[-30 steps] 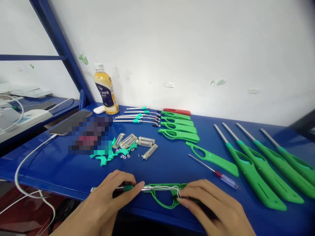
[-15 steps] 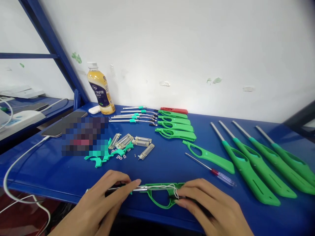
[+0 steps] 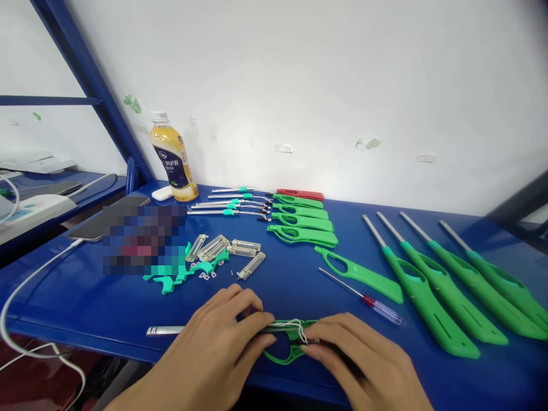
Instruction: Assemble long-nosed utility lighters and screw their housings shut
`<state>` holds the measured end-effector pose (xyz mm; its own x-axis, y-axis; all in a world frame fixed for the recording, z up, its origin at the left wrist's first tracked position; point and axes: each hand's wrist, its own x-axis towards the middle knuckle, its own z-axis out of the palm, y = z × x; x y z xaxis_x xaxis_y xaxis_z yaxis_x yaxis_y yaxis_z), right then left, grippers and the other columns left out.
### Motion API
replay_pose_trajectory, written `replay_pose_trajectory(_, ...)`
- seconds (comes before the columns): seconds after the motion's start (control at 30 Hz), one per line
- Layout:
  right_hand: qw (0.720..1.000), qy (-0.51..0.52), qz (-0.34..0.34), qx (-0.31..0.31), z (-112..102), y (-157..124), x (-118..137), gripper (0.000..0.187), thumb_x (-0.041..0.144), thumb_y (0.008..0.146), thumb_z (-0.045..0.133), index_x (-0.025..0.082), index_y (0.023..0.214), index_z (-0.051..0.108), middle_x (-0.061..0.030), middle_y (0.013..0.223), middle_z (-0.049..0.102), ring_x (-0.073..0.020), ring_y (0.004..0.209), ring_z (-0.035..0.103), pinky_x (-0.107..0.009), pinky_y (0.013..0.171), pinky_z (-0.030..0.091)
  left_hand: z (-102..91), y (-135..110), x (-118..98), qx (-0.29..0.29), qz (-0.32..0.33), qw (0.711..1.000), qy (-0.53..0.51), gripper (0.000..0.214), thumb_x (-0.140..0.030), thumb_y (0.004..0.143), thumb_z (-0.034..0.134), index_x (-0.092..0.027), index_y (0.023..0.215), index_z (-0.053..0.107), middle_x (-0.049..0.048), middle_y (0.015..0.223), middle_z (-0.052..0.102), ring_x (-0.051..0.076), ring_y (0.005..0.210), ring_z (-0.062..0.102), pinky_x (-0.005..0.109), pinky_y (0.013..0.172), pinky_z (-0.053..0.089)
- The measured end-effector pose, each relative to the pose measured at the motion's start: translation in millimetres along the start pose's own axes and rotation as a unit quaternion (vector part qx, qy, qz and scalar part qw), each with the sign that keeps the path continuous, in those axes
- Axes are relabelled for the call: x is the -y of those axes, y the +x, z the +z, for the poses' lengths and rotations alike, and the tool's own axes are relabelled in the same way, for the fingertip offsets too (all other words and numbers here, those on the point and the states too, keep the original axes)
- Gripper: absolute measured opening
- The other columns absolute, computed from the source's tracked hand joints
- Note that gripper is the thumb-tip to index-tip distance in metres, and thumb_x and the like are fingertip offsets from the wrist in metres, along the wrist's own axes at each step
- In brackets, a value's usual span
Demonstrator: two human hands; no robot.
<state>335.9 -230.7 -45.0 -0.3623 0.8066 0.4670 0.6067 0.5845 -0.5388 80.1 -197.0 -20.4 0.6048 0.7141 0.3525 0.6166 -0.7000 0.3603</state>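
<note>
At the table's front edge, a green lighter casing half (image 3: 280,359) lies between my hands, its loop handle facing me. My left hand (image 3: 226,348) is closed over the casing's left end, thumb and fingers pinching it where the metal tube (image 3: 165,330) meets it. The tube sticks out to the left beneath that hand. White wires (image 3: 295,324) run along the casing and bend down near my right fingertips. My right hand (image 3: 363,357) is closed on the casing's right part, gripping a small black igniter piece (image 3: 314,341), mostly hidden by the fingers.
Behind lie clear fuel tanks (image 3: 252,265), teal triggers (image 3: 166,283), metal tubes with wires (image 3: 209,212) and green casings (image 3: 302,236). A screwdriver (image 3: 377,305) and a loose casing half (image 3: 363,274) lie right, beside several assembled lighters (image 3: 432,308). A bottle (image 3: 173,160) stands back left.
My left hand has slid right along the tube to the casing, baring the tube's left end. My right hand stays at the wires and black piece. The view has shifted slightly.
</note>
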Motion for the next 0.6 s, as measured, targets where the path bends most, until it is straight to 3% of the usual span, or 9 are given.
replay_pose_trajectory(0.13,1.0,0.002,0.003,0.001,0.8,-0.4,-0.2,0.011,0.027,0.11,0.061,0.031,0.115,0.07,0.0039,0.105,0.078,-0.0118,0.091,0.076,-0.019,0.084,0.06,2.7,1.7,3.0,-0.026,0.039,0.998,0.041,0.029,-0.015,0.111,0.046,-0.022,0.102,0.072,0.0042,0.099,0.07,0.021,0.081,0.069,0.035,0.075,0.059)
replay_pose_trajectory(0.33,1.0,0.0,0.001,-0.009,2.7,1.7,0.1,0.012,0.03,0.11,0.06,0.029,0.11,0.072,0.0026,0.1,0.078,-0.0129,0.087,0.077,-0.02,0.081,0.061,1.1,-1.1,6.7,-0.048,0.083,0.991,0.088,0.034,-0.004,0.105,0.044,-0.021,0.115,0.072,0.0065,0.103,0.074,0.021,0.079,0.072,0.034,0.071,0.062)
replay_pose_trajectory(0.6,1.0,0.001,0.006,-0.02,3.1,1.6,3.9,0.013,0.032,0.11,0.06,0.029,0.109,0.072,0.0036,0.1,0.078,-0.0118,0.087,0.076,-0.02,0.082,0.061,3.9,-11.8,9.6,-0.009,0.083,0.99,0.117,0.049,0.005,0.09,0.044,-0.021,0.125,0.067,0.0097,0.114,0.075,0.028,0.095,0.077,0.044,0.081,0.066)
